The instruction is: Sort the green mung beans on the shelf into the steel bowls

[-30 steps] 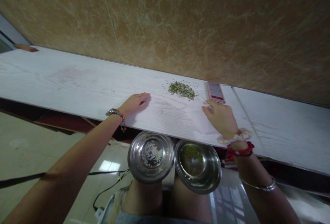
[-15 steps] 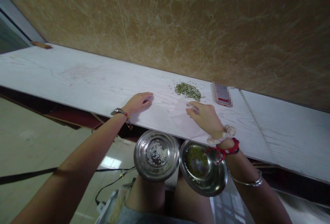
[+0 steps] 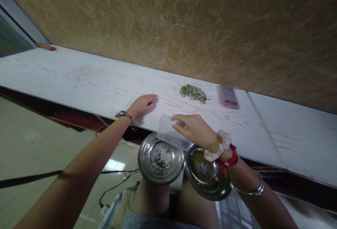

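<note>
My right hand [image 3: 196,126] grips a translucent plastic box [image 3: 168,130] between thumb and fingers. The box is tilted over the table's front edge, above the inner rims of two steel bowls; its inside is hard to make out. White grains lie in the left bowl [image 3: 145,171], which rests on my leg. Green beans are in the right bowl [image 3: 222,188], partly covered by my wrist and scrunchie. On the white table [image 3: 102,88], my left hand [image 3: 143,105] rests with its fingers loosely stretched, holding nothing. A spread of green beans mixed with white grains [image 3: 193,93] lies beyond both hands.
A phone [image 3: 228,97], partly blurred, lies right of the bean pile. Behind the narrow table rises a brown marbled wall [image 3: 200,28]. A small wooden piece [image 3: 46,47] sits at the far left end. Black cables [image 3: 112,188] run near the floor on the left.
My right hand has drawn the plastic box from beside the pile toward me and left, over the table edge. My left hand stays in place.
</note>
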Demonstrator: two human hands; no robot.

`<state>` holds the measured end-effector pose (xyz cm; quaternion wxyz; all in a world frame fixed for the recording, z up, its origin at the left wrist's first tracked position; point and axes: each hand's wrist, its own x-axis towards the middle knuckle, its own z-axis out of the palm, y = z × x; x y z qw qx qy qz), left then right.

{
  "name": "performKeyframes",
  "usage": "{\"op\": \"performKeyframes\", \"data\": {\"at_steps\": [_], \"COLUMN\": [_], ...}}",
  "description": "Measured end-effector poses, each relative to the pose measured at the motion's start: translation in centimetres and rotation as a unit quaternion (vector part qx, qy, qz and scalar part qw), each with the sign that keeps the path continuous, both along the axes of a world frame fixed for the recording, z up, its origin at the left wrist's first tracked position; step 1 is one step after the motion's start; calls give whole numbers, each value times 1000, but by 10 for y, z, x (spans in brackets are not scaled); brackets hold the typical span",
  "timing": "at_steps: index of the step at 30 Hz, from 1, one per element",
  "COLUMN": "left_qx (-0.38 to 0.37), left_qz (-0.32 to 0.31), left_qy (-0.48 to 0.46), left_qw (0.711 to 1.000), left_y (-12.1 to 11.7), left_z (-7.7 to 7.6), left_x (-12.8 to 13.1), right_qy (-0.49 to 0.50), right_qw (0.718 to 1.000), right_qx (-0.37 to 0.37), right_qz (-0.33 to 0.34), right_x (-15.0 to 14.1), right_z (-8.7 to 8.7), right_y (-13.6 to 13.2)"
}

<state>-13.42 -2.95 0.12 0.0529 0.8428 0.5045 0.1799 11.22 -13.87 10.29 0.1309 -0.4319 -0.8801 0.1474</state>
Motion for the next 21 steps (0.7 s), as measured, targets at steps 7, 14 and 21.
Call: {"op": "performKeyframes", "data": {"at_steps": [7, 14, 21], "left_qx": [-15, 2, -4], "left_qz": [6, 34, 143], "left_qy": [2, 35, 157], "left_qw": [1000, 999, 977], "left_y": [-4, -5, -7], "left_z": [4, 11, 34], "left_x": [2, 9, 53], "right_qy": [57, -35, -73], "right_qw": [978, 904, 863], "right_qx": [182, 374, 457], "right_qz": [-88, -204, -202], "right_x": [49, 116, 147], "right_z": [7, -22, -64], "right_y": [22, 53, 55]}}
